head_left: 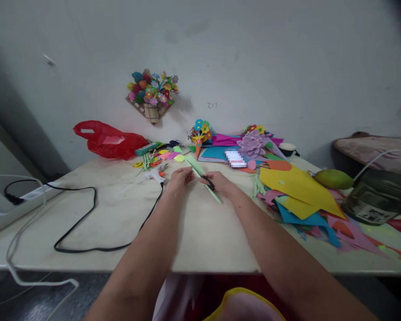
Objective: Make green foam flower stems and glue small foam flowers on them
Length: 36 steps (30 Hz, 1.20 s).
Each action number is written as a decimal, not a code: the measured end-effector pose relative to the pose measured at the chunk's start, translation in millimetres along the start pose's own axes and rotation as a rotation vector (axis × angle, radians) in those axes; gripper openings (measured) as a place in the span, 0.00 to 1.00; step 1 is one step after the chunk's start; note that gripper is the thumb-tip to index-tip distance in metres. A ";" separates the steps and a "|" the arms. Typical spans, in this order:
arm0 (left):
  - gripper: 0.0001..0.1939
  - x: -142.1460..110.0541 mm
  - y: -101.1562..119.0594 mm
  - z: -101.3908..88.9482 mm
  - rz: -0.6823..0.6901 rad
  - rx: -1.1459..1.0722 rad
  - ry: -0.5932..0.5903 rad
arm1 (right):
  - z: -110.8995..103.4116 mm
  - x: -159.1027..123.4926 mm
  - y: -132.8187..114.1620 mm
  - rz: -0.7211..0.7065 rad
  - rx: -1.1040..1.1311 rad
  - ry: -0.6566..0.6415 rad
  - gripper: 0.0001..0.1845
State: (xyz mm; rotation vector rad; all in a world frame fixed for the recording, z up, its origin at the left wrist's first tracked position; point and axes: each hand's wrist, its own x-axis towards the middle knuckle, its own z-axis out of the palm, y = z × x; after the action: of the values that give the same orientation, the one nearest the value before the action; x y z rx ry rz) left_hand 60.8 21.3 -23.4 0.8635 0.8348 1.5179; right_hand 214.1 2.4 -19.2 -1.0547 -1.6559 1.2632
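Note:
Over the middle of the table, my left hand (pixel 183 176) pinches the edge of a light green foam or paper sheet (pixel 194 164). My right hand (pixel 218 182) is closed round the dark handles of a pair of scissors (pixel 207 181), whose blades point to the upper left along the sheet. A narrow green strip (pixel 215 195) slants down to the right beneath the scissors. Just left of my left hand lies a white glue gun (pixel 153 175). Where exactly the blades meet the sheet is too small to tell.
A black cord (pixel 95 207) loops across the left of the table to a power strip (pixel 36 196). A red plastic bag (pixel 110 140) sits at the back left. On the right are yellow sheets (pixel 294 185), a green fruit (pixel 334 179) and a glass jar (pixel 376 198). A phone (pixel 235 158) lies behind.

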 end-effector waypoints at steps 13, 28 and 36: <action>0.05 -2.2 -0.6 2.2 0.019 0.041 -0.037 | 0.8 -3.1 -4.0 0.019 0.034 0.018 0.22; 0.03 -5.2 -1.7 5.0 0.007 0.040 -0.058 | 1.5 -0.3 -3.6 0.001 -0.019 0.052 0.24; 0.04 -2.0 -2.8 2.6 -0.021 0.010 -0.048 | 4.3 -0.4 -6.7 -0.042 -0.014 0.052 0.23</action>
State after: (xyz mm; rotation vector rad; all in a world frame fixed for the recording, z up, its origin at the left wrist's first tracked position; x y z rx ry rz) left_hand 64.6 19.7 -24.8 0.8925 0.8144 1.4704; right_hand 209.3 -0.4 -13.6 -1.0474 -1.6421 1.1890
